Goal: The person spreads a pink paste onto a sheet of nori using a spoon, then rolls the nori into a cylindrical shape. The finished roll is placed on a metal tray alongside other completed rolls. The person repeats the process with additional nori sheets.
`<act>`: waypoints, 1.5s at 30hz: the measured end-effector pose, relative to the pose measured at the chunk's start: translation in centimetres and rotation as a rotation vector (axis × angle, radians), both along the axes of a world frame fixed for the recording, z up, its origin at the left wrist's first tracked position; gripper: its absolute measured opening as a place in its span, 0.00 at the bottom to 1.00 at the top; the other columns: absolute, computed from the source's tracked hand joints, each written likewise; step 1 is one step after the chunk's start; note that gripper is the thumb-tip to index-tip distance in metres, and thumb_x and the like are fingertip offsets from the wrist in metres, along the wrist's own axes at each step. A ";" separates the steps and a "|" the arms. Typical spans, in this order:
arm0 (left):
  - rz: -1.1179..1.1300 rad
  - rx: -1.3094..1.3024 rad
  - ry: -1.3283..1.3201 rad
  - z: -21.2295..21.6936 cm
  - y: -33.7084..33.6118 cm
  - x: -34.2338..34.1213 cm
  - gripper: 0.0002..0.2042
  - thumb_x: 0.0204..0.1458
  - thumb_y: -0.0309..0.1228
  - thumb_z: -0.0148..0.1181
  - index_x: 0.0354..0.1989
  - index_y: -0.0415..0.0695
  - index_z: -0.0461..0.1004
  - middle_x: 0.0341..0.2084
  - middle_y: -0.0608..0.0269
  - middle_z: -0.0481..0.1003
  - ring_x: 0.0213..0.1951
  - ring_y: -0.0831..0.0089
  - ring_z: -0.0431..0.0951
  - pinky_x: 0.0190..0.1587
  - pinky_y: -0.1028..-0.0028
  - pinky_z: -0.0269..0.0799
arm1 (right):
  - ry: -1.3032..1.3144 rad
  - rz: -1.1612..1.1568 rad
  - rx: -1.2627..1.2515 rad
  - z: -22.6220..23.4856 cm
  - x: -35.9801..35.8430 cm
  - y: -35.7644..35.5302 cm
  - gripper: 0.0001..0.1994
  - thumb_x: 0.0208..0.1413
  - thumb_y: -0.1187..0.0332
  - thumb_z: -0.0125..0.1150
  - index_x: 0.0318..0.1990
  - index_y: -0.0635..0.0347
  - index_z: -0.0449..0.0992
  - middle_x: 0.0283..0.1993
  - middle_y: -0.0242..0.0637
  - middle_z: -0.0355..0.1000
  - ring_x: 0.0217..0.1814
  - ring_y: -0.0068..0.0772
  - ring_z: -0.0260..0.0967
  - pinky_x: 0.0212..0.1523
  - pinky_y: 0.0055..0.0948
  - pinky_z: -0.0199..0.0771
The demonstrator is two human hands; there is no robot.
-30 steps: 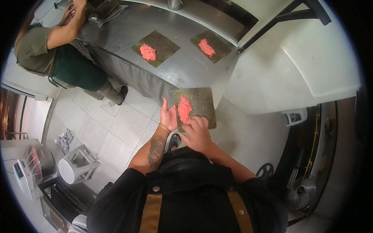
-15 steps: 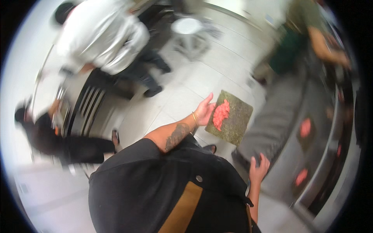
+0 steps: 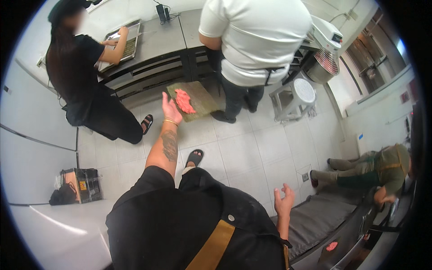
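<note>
My left hand reaches forward, gripping the left edge of a dark green seaweed sheet. The sheet is held roughly flat in the air, and a mound of pink-red minced filling lies on its left half, close to my fingers. My right hand is raised at my right side with its fingers apart and nothing in them. Below and to its right, another pink mound rests on a dark sheet on the grey work surface.
At the far left, a person in black works over a metal tray on the steel table. A person in white stands straight ahead beside a grey stool and a mixer. Another person bends at right.
My view has swung right to left, away from the grey surface and toward the steel table. The seaweed sheet stays in my left hand; my right hand stays empty.
</note>
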State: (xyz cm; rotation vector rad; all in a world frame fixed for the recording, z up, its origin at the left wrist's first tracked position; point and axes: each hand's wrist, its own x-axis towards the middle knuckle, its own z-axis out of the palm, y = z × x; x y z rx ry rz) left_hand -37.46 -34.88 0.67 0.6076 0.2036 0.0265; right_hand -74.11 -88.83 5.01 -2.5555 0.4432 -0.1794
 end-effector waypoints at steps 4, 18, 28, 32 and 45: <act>-0.100 -0.137 -0.279 1.7 10.1 14.0 0.43 0.67 0.71 0.46 0.70 0.40 0.69 0.64 0.53 0.76 0.65 0.54 0.75 0.73 0.52 0.65 | 0.279 -0.020 0.055 -2.2 4.7 7.7 0.29 0.60 0.57 0.74 0.63 0.66 0.78 0.47 0.51 0.81 0.55 0.57 0.75 0.60 0.51 0.73; 0.390 -0.132 -0.110 6.2 15.8 34.7 0.50 0.64 0.73 0.50 0.82 0.47 0.51 0.78 0.49 0.59 0.78 0.49 0.60 0.80 0.44 0.49 | 0.644 -0.362 0.070 0.5 6.3 11.1 0.32 0.60 0.53 0.74 0.63 0.71 0.78 0.46 0.57 0.85 0.49 0.55 0.85 0.55 0.46 0.82; -1.462 0.963 -0.611 -14.0 -17.3 -2.8 0.20 0.66 0.46 0.64 0.59 0.46 0.80 0.50 0.50 0.83 0.54 0.54 0.82 0.61 0.56 0.76 | 0.716 -0.276 0.118 -8.4 1.4 9.4 0.23 0.62 0.58 0.71 0.62 0.56 0.82 0.44 0.48 0.86 0.46 0.49 0.85 0.51 0.42 0.82; -1.636 1.057 -0.790 -15.7 -18.8 -0.1 0.18 0.64 0.41 0.63 0.58 0.47 0.82 0.53 0.50 0.84 0.55 0.51 0.83 0.57 0.54 0.79 | 0.668 -0.268 0.146 -2.6 6.0 11.4 0.22 0.63 0.60 0.71 0.62 0.55 0.82 0.43 0.47 0.86 0.45 0.46 0.84 0.50 0.41 0.82; -0.992 2.005 0.141 -22.4 0.3 2.0 0.17 0.65 0.36 0.55 0.47 0.39 0.87 0.50 0.42 0.85 0.59 0.44 0.83 0.62 0.50 0.78 | 0.473 -0.134 0.137 -5.4 -9.4 8.1 0.19 0.62 0.59 0.74 0.52 0.63 0.83 0.40 0.53 0.83 0.42 0.51 0.83 0.47 0.45 0.82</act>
